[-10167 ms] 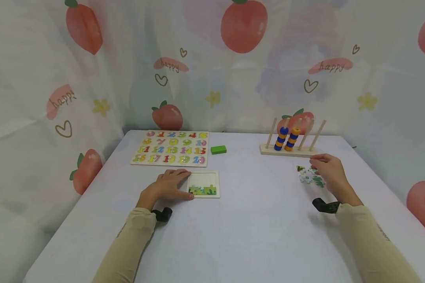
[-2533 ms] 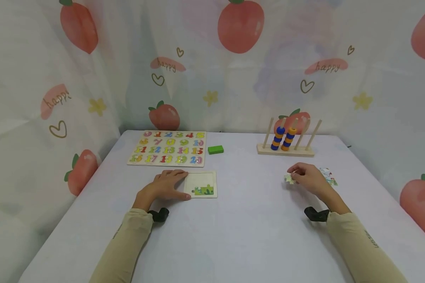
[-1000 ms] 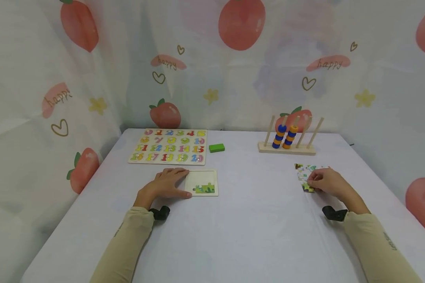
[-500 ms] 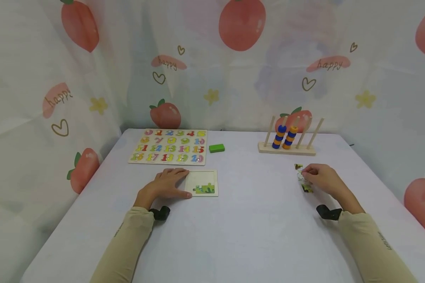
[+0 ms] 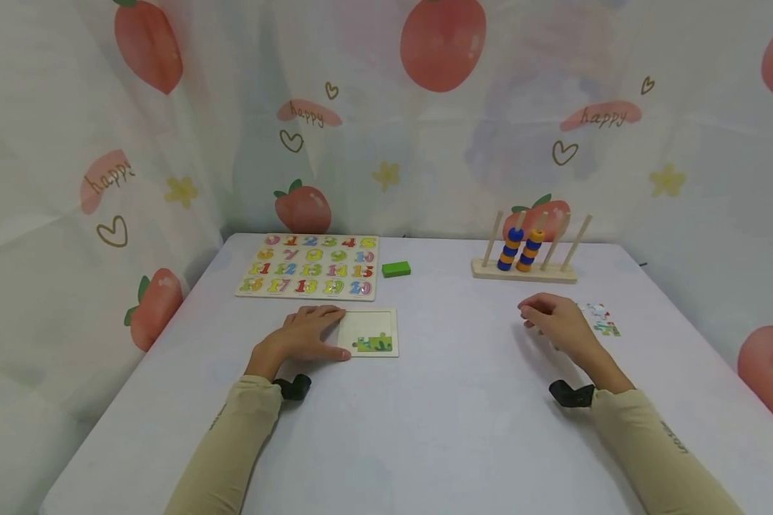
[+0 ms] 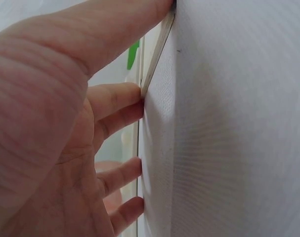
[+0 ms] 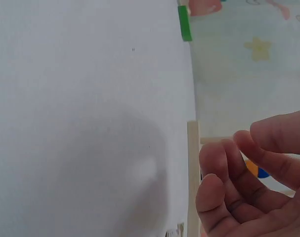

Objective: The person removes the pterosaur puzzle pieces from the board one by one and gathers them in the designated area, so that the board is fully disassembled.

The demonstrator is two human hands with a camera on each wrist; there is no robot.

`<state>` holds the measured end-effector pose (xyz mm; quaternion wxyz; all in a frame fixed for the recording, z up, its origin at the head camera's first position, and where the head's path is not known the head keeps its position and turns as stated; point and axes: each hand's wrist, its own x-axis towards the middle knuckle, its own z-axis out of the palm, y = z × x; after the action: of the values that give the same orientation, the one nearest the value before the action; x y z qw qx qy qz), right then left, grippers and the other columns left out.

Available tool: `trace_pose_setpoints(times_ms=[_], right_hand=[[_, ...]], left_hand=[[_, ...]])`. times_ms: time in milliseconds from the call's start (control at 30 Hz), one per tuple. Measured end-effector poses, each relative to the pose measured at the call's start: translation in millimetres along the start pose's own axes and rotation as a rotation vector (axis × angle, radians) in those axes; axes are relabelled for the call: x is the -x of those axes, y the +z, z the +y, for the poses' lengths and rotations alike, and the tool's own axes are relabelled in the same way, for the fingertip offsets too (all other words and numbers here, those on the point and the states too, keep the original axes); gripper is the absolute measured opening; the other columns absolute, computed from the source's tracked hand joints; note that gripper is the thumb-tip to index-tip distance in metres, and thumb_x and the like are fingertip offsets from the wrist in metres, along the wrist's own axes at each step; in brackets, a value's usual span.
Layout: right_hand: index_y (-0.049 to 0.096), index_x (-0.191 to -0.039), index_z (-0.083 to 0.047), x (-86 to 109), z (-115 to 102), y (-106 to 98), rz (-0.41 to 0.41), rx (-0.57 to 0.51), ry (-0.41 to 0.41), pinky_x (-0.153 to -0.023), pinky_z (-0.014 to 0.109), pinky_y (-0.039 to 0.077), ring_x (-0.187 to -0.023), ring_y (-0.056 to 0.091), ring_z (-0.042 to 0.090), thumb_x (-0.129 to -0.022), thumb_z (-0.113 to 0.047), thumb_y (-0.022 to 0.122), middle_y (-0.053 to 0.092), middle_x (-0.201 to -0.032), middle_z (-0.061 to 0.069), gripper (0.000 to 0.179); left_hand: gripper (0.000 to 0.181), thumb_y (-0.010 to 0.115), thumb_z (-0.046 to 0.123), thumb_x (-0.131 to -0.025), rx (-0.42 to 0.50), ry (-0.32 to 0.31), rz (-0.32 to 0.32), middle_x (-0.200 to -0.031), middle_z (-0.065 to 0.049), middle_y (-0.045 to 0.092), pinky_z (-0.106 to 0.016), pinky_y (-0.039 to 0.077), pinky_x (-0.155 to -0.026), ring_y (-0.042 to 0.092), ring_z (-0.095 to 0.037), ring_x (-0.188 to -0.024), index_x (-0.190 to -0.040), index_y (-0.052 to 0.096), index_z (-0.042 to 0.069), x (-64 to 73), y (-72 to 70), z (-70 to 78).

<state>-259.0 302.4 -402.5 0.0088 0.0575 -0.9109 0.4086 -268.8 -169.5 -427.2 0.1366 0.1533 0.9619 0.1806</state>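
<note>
My left hand (image 5: 304, 336) rests beside the shallow wooden puzzle tray (image 5: 367, 322), thumb at its lower left corner and a finger at its upper left edge. Joined green jigsaw pieces (image 5: 375, 343) fill the lower right of the tray; its upper part is bare. In the left wrist view the fingers (image 6: 121, 173) are spread, their tips down at the table. My right hand (image 5: 557, 322) hovers at the right, fingers loosely bent, and no piece shows between thumb and fingers in the right wrist view. Several loose jigsaw pieces (image 5: 602, 320) lie beyond it, partly hidden by it.
A number puzzle board (image 5: 309, 266) lies at the back left, with a green block (image 5: 396, 270) to its right. At the back right stands a wooden peg rack (image 5: 524, 270) with blue and orange beads on two pegs. A patterned curtain (image 5: 438, 164) hangs behind the table.
Since the earliest frame, the left corner piece has left the tray. My right hand was among the loose pieces half a second ago and has moved left. The left hand stays put.
</note>
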Motion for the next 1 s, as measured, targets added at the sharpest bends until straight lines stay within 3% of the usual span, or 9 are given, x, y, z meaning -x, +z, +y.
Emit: trace_pose_setpoints(times_ms=[200, 667, 1000], right_hand=[[0.065, -0.13, 0.01, -2.9, -12.5, 13.9, -0.019, -0.064, -0.012, -0.074, 0.027, 0.059, -0.096, 0.069, 0.03, -0.111, -0.017, 0.059, 0.072, -0.113, 0.025, 0.034], [0.066, -0.127, 0.008, -5.7, -45.3, 55.3, -0.107, -0.086, -0.07, -0.077, 0.031, 0.059, -0.095, 0.069, 0.031, -0.109, -0.016, 0.062, 0.073, -0.109, 0.02, 0.03], [0.068, -0.125, 0.006, -11.0, -66.3, 81.7, -0.188, -0.075, -0.158, -0.076, 0.031, 0.058, -0.091, 0.069, 0.029, -0.108, -0.013, 0.063, 0.073, -0.104, 0.017, 0.026]], left_hand=[[0.099, 0.081, 0.061, -0.088, -0.001, -0.002, -0.002, -0.173, -0.007, 0.033, -0.067, 0.02, -0.125, 0.023, -0.04, -0.156, -0.168, 0.04, 0.019, 1.0, -0.6, 0.7], [0.097, 0.08, 0.059, -0.089, -0.001, 0.002, -0.014, -0.172, -0.009, 0.034, -0.066, 0.021, -0.125, 0.024, -0.041, -0.155, -0.167, 0.04, 0.017, 4.0, -1.0, 4.0], [0.098, 0.081, 0.059, -0.089, -0.004, -0.012, -0.005, -0.172, -0.007, 0.033, -0.067, 0.022, -0.125, 0.024, -0.04, -0.155, -0.168, 0.04, 0.019, 3.1, -1.7, 4.3]])
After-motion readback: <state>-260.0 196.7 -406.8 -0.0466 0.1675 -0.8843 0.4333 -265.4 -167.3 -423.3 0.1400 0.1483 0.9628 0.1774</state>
